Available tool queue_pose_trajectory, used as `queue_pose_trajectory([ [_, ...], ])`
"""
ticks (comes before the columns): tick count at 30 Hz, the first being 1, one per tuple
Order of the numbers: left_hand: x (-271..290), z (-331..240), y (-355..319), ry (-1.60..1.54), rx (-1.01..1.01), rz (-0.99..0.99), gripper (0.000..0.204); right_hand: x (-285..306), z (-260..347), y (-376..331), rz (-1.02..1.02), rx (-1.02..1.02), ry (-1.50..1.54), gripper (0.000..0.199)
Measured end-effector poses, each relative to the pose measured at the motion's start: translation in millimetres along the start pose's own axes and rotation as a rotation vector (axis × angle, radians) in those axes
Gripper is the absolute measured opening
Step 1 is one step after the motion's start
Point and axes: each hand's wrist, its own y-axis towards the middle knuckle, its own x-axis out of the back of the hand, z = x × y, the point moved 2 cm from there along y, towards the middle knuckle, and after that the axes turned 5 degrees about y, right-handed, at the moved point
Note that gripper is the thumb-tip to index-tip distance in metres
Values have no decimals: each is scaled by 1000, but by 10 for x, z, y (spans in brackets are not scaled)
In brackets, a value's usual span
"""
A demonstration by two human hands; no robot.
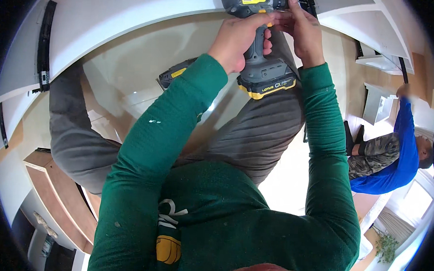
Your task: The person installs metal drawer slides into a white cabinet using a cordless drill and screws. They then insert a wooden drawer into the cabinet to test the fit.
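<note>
A grey and black cordless drill [268, 74] with a yellow-trimmed battery is upright in front of me, its chuck pointing right toward a black drawer slide [309, 5] on the white cabinet panel. My left hand [238, 38] is wrapped around its handle. Beside the chuck, my right hand [306, 34] has its thumb raised and its fingers bent together at the drill's front end. Whatever those fingers pinch is too small or hidden to make out. Below and left of the drill, a second power tool [175, 73] lies on the floor, partly behind my left sleeve.
A long white panel [135, 8] curves across the top, with another black slide [45, 45] at its left. Wooden drawer boxes [59, 196] stand at lower left. On the right, a person in a blue top [387, 174] reaches toward the cabinet, near a white box [378, 104].
</note>
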Motion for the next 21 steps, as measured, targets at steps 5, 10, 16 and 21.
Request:
queue_pose_trajectory([
  [5, -63, 13, 103, -87, 7, -2, 24, 90, -104, 92, -11, 68, 2, 45],
  [10, -112, 43, 176, -85, 16, -28, 25, 54, -120, 86, -54, 95, 57, 40],
  [16, -87, 39, 232, -86, 63, -26, 25, 76, -130, 91, -80, 107, 44, 42],
  [21, -100, 17, 275, -57, 78, -32, 24, 80, -119, 101, -103, 106, 24, 44],
])
